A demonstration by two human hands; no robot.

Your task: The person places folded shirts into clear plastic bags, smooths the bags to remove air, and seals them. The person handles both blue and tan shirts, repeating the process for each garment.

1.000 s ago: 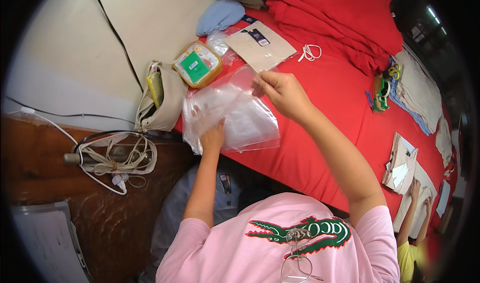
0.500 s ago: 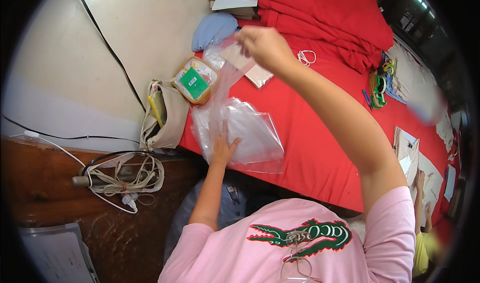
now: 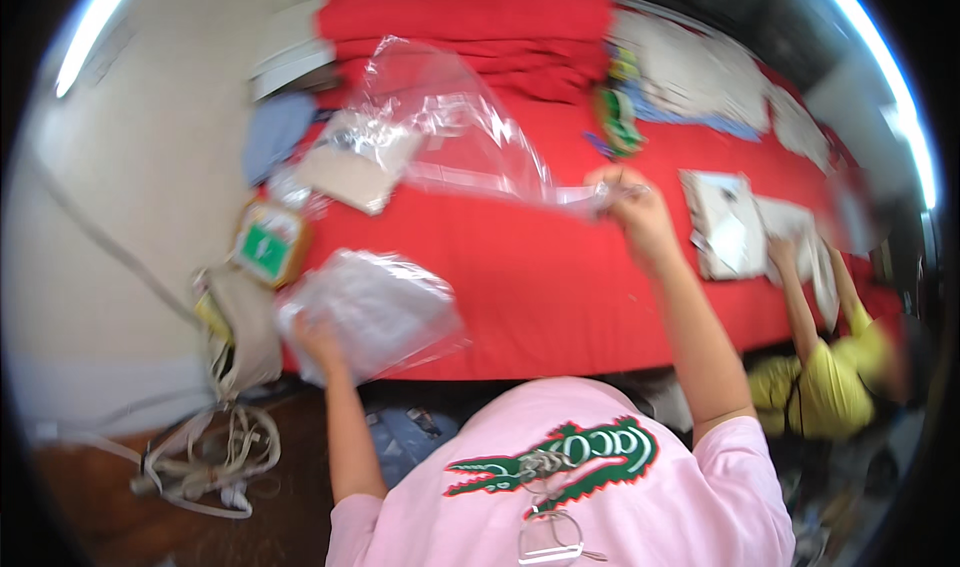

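Observation:
A clear plastic bag (image 3: 455, 117) stretches out over the red cloth, its near corner pinched in my right hand (image 3: 635, 212). The bag's far end trails across a beige folded packet (image 3: 365, 162). At the left front of the table my left hand (image 3: 318, 342) lies on the edge of a pile of clear plastic bags (image 3: 380, 302), fingers extended though somewhat blurred.
A yellow-rimmed box with a green label (image 3: 268, 245) and a beige cloth bag (image 3: 245, 332) stand at the left. Coiled cables (image 3: 225, 457) hang below. Green tape (image 3: 620, 122) sits further back. At the right, a yellow-sleeved person handles pale cloth (image 3: 795, 222).
My right hand has swung to the right and nearer, drawing one clear bag away from the pile. My left hand stays on the pile. The view has turned to the right.

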